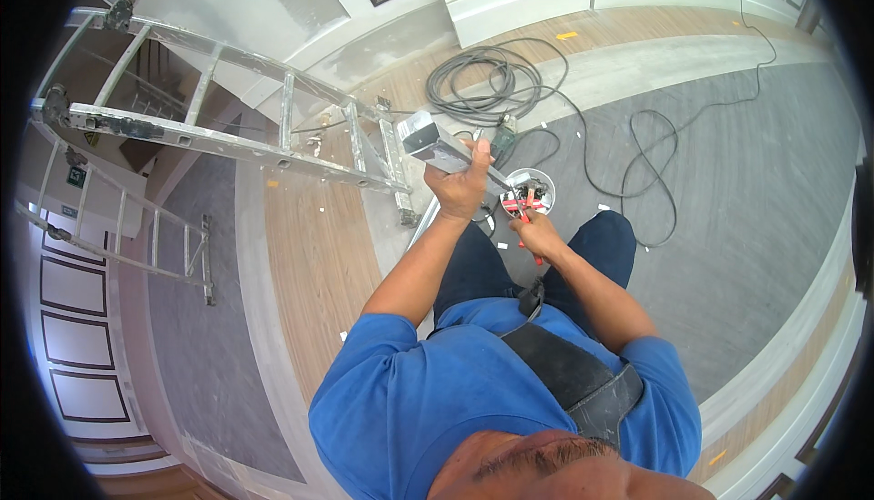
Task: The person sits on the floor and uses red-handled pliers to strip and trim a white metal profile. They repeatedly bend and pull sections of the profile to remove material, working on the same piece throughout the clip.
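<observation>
My left hand is closed round a long grey metal profile. The broad end of the profile points up and away to the left, while its other end reaches toward my right hand. A red-handled hand tool, pliers or snips by its look, is gripped in my right hand, next to the profile's lower end. My fingers cover part of the tool, so its jaws cannot be made out. Just beyond my right hand stands a round white bucket with small dark, red and white pieces in it.
An aluminium ladder reaches in from the left, its foot near the profile. Coiled black cable lies ahead, with loose loops to the right. A green power tool is beyond the bucket. White scraps dot the floor.
</observation>
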A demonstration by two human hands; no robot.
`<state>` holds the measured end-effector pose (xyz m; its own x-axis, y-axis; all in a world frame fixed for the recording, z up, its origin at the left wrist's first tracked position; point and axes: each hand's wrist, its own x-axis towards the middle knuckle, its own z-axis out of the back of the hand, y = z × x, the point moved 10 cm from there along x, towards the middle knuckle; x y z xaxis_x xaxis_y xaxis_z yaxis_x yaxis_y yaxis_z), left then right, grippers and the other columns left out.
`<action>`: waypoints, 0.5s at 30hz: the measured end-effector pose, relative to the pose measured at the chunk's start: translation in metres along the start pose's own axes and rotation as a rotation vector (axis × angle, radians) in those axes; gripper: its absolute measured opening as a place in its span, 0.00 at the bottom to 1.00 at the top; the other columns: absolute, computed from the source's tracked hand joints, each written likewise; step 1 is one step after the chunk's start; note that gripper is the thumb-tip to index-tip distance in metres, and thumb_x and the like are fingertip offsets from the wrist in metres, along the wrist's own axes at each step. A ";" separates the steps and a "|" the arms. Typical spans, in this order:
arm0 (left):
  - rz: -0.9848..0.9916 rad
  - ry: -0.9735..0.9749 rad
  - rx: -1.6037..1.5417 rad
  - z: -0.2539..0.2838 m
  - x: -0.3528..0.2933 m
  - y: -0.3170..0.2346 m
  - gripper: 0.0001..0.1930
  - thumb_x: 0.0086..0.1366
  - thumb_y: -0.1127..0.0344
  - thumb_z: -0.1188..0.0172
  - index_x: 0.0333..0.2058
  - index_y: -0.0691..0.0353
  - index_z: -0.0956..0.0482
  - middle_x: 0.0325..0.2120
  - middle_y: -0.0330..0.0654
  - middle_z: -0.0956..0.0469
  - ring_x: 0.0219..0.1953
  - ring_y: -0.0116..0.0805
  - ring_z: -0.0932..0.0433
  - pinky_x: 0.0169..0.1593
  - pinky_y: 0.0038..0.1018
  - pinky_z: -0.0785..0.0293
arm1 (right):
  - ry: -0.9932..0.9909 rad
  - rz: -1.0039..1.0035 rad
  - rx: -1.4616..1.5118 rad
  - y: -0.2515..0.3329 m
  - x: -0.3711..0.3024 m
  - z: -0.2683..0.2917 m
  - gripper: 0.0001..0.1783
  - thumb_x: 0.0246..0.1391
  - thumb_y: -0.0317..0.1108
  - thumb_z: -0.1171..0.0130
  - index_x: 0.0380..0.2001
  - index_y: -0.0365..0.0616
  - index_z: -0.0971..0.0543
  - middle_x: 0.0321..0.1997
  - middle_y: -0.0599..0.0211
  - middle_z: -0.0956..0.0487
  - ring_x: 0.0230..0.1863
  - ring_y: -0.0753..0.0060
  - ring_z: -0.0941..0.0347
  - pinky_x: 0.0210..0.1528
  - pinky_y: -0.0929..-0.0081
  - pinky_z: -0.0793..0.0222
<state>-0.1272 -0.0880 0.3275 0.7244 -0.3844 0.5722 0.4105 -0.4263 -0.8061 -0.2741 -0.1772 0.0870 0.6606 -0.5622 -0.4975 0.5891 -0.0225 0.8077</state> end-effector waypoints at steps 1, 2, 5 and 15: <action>-0.010 -0.010 -0.004 0.001 -0.002 -0.001 0.07 0.66 0.74 0.35 0.31 0.65 0.25 0.23 0.41 0.19 0.23 0.28 0.20 0.31 0.26 0.22 | 0.017 -0.011 -0.003 0.001 -0.002 0.000 0.20 0.55 0.45 0.42 0.33 0.35 0.23 0.30 0.50 0.19 0.32 0.48 0.21 0.41 0.54 0.28; -0.023 -0.003 -0.011 0.001 -0.004 -0.002 0.07 0.66 0.74 0.35 0.31 0.65 0.25 0.23 0.41 0.19 0.23 0.28 0.20 0.31 0.26 0.22 | 0.015 -0.002 0.010 0.004 -0.004 0.001 0.20 0.55 0.46 0.42 0.33 0.34 0.23 0.31 0.49 0.19 0.32 0.47 0.20 0.41 0.54 0.28; -0.078 -0.002 0.025 0.002 -0.007 -0.005 0.07 0.65 0.75 0.35 0.32 0.66 0.26 0.24 0.43 0.19 0.23 0.28 0.20 0.32 0.27 0.21 | -0.034 0.010 0.025 0.011 -0.008 0.007 0.22 0.55 0.47 0.42 0.34 0.34 0.23 0.31 0.49 0.18 0.32 0.47 0.19 0.40 0.55 0.26; -0.059 -0.017 -0.001 -0.003 -0.015 -0.006 0.07 0.65 0.76 0.36 0.33 0.67 0.27 0.24 0.44 0.20 0.25 0.29 0.20 0.32 0.26 0.21 | -0.115 0.024 -0.083 0.030 -0.005 0.012 0.25 0.55 0.46 0.43 0.42 0.31 0.25 0.30 0.43 0.18 0.22 0.49 0.20 0.33 0.55 0.22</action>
<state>-0.1422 -0.0824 0.3240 0.7084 -0.3449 0.6158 0.4520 -0.4484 -0.7711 -0.2651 -0.1851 0.1170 0.6202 -0.6530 -0.4346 0.6133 0.0584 0.7877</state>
